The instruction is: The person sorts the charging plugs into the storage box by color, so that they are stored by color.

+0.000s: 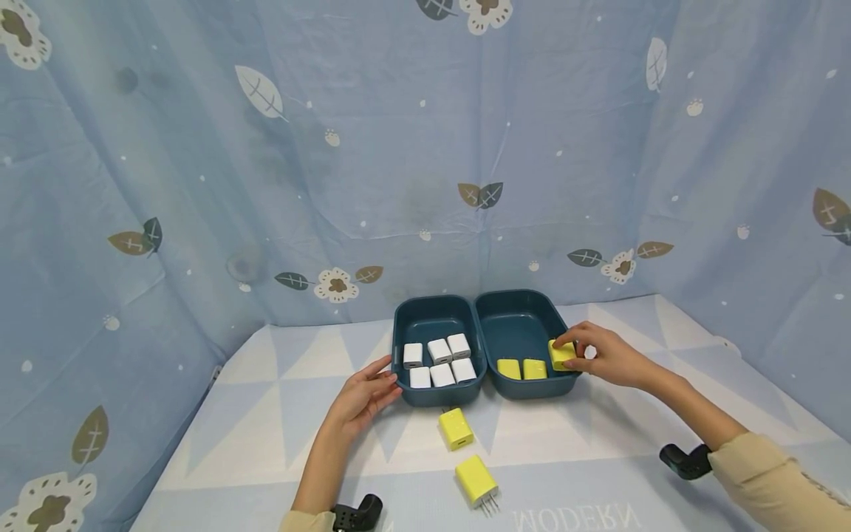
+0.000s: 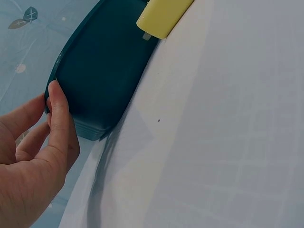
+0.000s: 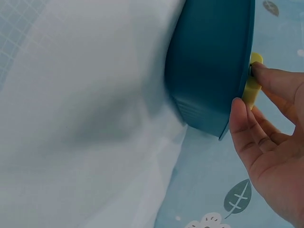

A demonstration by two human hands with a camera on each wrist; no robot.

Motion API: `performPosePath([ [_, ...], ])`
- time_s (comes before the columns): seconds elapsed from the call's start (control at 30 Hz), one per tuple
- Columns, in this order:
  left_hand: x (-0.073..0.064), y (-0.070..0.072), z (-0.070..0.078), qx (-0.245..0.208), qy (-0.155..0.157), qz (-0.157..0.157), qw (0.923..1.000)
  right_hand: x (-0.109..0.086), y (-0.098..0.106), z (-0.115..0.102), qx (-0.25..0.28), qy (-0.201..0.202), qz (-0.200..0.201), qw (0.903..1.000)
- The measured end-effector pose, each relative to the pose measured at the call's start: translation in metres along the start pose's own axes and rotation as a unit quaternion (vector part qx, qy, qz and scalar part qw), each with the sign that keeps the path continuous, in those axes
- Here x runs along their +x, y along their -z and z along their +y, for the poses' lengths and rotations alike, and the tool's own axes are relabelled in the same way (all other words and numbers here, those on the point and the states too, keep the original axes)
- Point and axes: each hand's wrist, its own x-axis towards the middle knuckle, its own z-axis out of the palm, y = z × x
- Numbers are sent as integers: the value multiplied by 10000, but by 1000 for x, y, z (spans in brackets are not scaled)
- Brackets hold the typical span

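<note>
Two dark teal bins stand side by side at the back of the table. The left bin [image 1: 435,397] holds several white charger plugs [image 1: 442,375]. In the right bin [image 1: 521,325] two yellow charger plugs [image 1: 508,369] sit along the front wall. My right hand [image 1: 608,356] pinches another yellow charger plug [image 1: 561,355] at that bin's front right corner; in the right wrist view the plug [image 3: 252,85] shows just over the rim. My left hand [image 1: 362,399] pinches the left bin's rim at its near left side, thumb and fingers on either side of the wall [image 2: 90,71].
Two yellow charger plugs lie on the table in front of the bins: one [image 1: 456,429] close to the left bin, the other [image 1: 476,480] nearer me with its prongs showing. A patterned blue curtain [image 1: 412,162] hangs behind the table [image 1: 266,436].
</note>
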Motion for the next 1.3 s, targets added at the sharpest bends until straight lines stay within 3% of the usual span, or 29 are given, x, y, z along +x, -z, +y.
performPosePath([
  [0.77,-1,1,-3,-36,32,87,10000,12,-3,1,-109,-313,-382,9987],
  [1.3,-1,0,-1,-16,-11,11,10000,7,-4,1,-217,-126,-289,9993],
])
